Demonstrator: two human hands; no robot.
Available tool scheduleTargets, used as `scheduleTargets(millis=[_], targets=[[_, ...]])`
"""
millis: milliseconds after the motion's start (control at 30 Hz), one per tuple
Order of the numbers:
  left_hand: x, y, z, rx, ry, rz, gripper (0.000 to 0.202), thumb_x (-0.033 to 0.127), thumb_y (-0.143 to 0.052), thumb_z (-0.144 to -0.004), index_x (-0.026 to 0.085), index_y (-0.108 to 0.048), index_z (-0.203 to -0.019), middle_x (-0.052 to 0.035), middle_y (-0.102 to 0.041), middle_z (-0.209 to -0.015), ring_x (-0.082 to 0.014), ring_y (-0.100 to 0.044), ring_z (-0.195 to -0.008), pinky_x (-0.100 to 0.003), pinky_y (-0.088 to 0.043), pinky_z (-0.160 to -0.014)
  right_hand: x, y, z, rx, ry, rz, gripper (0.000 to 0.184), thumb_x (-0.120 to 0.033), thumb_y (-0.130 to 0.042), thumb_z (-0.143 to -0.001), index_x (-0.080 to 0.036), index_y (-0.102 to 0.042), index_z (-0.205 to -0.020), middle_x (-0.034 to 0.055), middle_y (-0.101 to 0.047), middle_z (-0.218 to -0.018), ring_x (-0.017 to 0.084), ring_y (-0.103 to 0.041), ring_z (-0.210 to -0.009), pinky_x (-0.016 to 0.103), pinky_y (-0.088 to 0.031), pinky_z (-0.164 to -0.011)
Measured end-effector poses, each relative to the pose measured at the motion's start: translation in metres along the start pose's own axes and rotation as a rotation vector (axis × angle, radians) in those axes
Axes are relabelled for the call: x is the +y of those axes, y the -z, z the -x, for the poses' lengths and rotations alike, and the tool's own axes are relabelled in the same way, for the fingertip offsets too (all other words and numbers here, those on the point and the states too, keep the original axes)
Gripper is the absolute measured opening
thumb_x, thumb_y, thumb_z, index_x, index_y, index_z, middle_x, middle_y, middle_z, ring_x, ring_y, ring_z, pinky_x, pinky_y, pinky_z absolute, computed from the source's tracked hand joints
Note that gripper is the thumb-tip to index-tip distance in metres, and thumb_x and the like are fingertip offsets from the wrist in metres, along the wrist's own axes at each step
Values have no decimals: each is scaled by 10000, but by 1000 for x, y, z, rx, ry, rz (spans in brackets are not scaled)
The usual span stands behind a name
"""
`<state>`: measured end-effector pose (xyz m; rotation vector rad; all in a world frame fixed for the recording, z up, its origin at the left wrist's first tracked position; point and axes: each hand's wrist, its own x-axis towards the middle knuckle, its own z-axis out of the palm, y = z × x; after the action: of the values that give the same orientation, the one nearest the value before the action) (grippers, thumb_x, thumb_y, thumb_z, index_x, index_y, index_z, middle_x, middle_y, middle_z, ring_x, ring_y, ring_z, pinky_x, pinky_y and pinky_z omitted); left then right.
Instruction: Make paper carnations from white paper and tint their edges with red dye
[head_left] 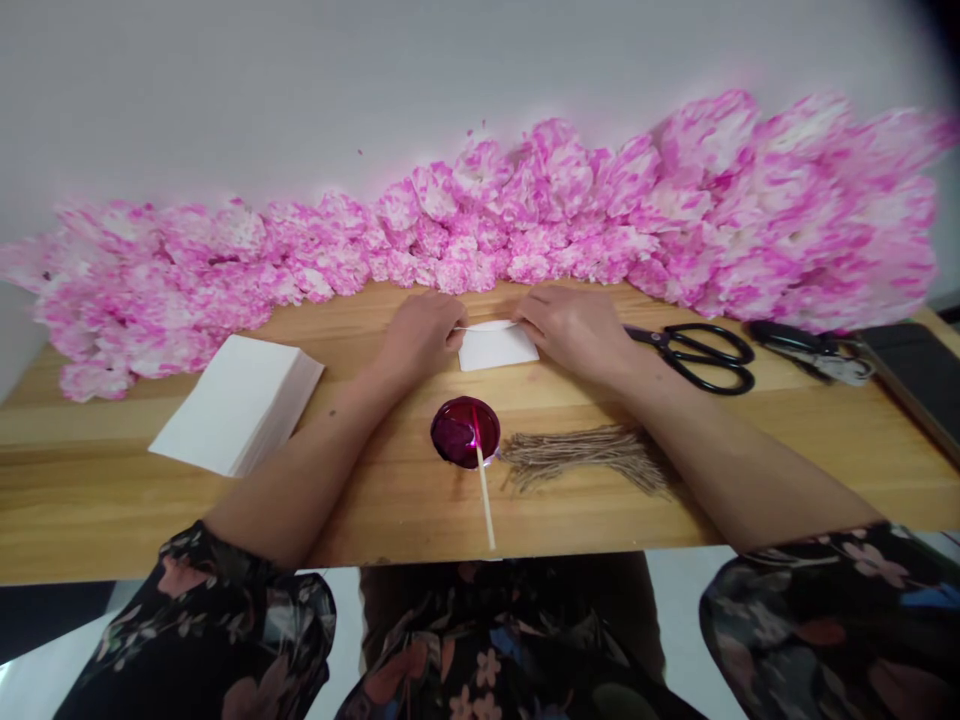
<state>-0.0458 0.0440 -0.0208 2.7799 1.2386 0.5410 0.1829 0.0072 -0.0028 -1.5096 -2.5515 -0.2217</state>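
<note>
Between my two hands, a small white sheet of paper (498, 348) rests on the wooden table (375, 515), its far edge slightly raised. My left hand (426, 328) pinches its left far corner, fingers curled in. At the opposite corner my right hand (571, 322) grips the paper the same way; most of its fingertips are hidden. Nearer to me stands a small dish of dark magenta liquid (454, 436), with a thin wooden stick (486, 500) lying across its rim. A bundle of brown twine pieces (585, 456) lies right of the dish, partly under my right forearm.
A stack of white paper (232, 400) sits beside my left forearm. Pink and white paper flowers (480, 225) line the back along the wall. To the right lie black-handled scissors (709, 355), a black-handled tool (810, 350) and a dark flat object resembling a phone (919, 375).
</note>
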Motion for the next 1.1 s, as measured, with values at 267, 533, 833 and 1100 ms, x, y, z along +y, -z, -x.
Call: scheduleTargets(millis=[267,533,833,1100], targets=[[-3,7,2,-50,-97,-57,213,182,-491,-899,161,-692,-831,-79,-705,-846,-230,-603,-842,-377,-420,-776,0,4,3,-45,25,34,272,-244,-443,-991,-182,-706,-958,94,-723,-938,245,-613,-838,345,-260,-599],[1,13,4,-94,-95,-60,246,246,-538,-940,153,-731,-819,-82,-730,-892,-233,-631,-879,-380,-423,-800,-1,7,2,-75,9,27,297,-288,-445,-1004,-190,-712,-919,104,-719,-890,244,-603,-776,355,-227,-580],[7,11,0,-106,-76,-138,209,174,-530,-872,146,-718,-783,-83,-704,-815,-225,-612,-809,-363,-414,-760,-2,14,0,-121,32,-26,287,-236,-432,-989,-201,-713,-1034,102,-723,-963,262,-629,-876,346,-311,-625],[5,6,5,67,76,199,140,158,-545,-794,141,-677,-749,-61,-689,-770,-175,-587,-749,-300,-426,-693,13,2,1,18,-33,-305,220,-214,-507,-896,-229,-708,-984,71,-734,-950,247,-637,-866,345,-410,-717]])
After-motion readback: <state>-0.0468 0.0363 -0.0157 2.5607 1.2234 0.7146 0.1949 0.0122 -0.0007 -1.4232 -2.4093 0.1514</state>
